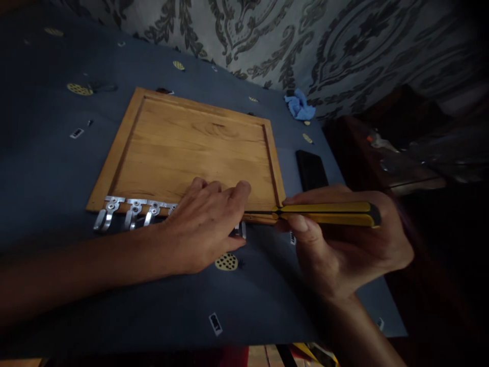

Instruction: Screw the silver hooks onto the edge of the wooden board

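Note:
A wooden framed board lies on the blue patterned cloth. Along its near edge runs a metal hook rail with several silver double hooks, its right part covered by my left hand. That hand is closed over rail and board edge, knuckles up, thumb low beside a hook. My right hand grips a screwdriver by its yellow and black handle. The shaft points left along the board's near edge, toward my left fingers. Its tip is hidden behind them.
Beyond the board's right corner lies a flat black object. A crumpled blue cloth sits by the patterned wall covering. Dark furniture holding clear plastic stands at the right. A small screw-like piece lies left of the board.

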The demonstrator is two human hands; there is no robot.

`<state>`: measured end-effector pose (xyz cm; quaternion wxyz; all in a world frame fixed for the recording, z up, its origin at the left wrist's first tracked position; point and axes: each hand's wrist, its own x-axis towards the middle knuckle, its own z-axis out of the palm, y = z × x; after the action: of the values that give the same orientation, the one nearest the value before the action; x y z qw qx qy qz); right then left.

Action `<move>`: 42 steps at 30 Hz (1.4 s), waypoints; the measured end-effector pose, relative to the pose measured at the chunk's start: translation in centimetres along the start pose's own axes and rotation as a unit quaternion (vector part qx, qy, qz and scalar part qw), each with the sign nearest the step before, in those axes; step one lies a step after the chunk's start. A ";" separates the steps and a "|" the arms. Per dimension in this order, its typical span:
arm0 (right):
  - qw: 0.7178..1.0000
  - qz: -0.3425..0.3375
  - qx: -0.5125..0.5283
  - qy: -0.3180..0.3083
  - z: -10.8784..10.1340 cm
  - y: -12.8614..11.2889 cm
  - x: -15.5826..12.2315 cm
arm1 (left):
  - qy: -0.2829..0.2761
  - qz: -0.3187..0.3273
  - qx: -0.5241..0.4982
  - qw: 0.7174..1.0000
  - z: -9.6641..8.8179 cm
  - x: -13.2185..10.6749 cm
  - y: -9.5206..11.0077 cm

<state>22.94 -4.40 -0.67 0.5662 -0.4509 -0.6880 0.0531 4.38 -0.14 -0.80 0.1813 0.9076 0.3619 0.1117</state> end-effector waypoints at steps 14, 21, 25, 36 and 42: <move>0.999 -0.010 -0.043 0.017 -0.1 -0.2 -0.3 | -0.006 -0.001 0.003 1.000 -0.1 0.0 0.1; 0.997 -0.023 -0.039 0.065 -0.4 -0.1 -0.2 | -0.012 0.003 -0.004 1.000 -0.1 -0.1 0.0; 0.999 -0.013 -0.017 0.038 -0.1 -0.1 0.0 | 0.000 0.011 0.000 1.000 0.1 -0.1 -0.1; 1.000 -0.023 -0.008 0.014 0.2 -0.2 0.3 | -0.001 0.011 0.006 1.000 0.0 -0.2 0.0; 1.000 0.016 0.009 -0.001 -0.4 -0.3 0.1 | 0.003 0.010 0.007 1.000 0.1 -0.1 0.0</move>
<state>23.08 -4.68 -0.32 0.5690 -0.4561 -0.6808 0.0687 4.34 -0.22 -0.87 0.1723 0.9121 0.3543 0.1137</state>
